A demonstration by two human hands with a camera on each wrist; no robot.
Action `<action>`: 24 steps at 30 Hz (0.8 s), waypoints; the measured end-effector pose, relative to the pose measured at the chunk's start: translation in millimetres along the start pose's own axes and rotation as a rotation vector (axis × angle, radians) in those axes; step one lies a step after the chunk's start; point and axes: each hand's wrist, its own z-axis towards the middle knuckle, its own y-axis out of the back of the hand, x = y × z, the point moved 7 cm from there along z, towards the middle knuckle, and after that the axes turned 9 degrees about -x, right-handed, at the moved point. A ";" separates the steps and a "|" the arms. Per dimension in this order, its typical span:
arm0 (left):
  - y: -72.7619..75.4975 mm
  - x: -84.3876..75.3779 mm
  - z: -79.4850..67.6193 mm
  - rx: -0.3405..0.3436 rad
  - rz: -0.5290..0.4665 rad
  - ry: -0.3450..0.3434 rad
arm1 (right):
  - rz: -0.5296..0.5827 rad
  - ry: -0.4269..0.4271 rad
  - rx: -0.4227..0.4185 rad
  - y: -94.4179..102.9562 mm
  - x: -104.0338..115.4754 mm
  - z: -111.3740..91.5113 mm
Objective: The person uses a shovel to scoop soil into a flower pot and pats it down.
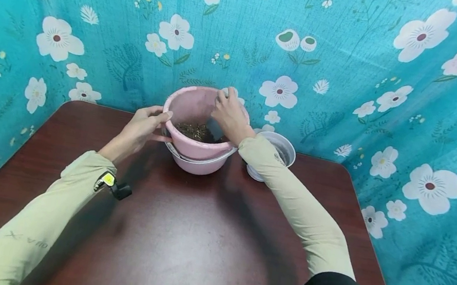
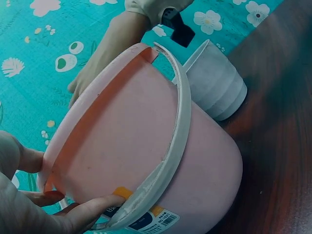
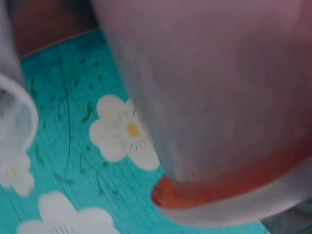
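Note:
A pink bucket with a white handle stands on the table and holds dark, crumbly soil. My left hand grips the bucket's rim on the left, thumb on top and fingers beneath. Over the right part of the opening, my right hand curls around what looks like a small trowel; its greyish blade points down into the soil. Most of the trowel is hidden by the hand. In the right wrist view the bucket's outer wall fills much of the picture.
A whitish plastic pot stands just right of the bucket, partly behind my right forearm. The dark red-brown table reaches toward me. A turquoise flowered curtain hangs close behind both containers.

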 end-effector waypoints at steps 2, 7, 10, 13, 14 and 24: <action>1.8 -1.1 -0.4 -0.005 -0.001 -0.006 | 0.043 0.009 0.000 -0.7 1.2 0.9; 3.1 0.3 -2.8 -0.009 0.040 0.001 | 0.276 0.012 0.067 -11.4 2.0 0.1; 2.8 1.6 -3.5 -0.012 0.041 0.002 | 0.431 0.010 0.090 -17.1 2.5 -0.6; 2.6 2.3 -3.6 -0.014 0.028 0.001 | 0.519 0.006 0.103 -19.4 0.9 -2.0; 2.5 2.6 -3.4 -0.014 0.021 0.000 | 0.556 -0.002 0.105 -19.7 -0.4 -2.6; -0.5 0.8 -3.0 -0.006 0.017 0.006 | 1.015 -0.033 0.019 -18.1 -15.4 -7.8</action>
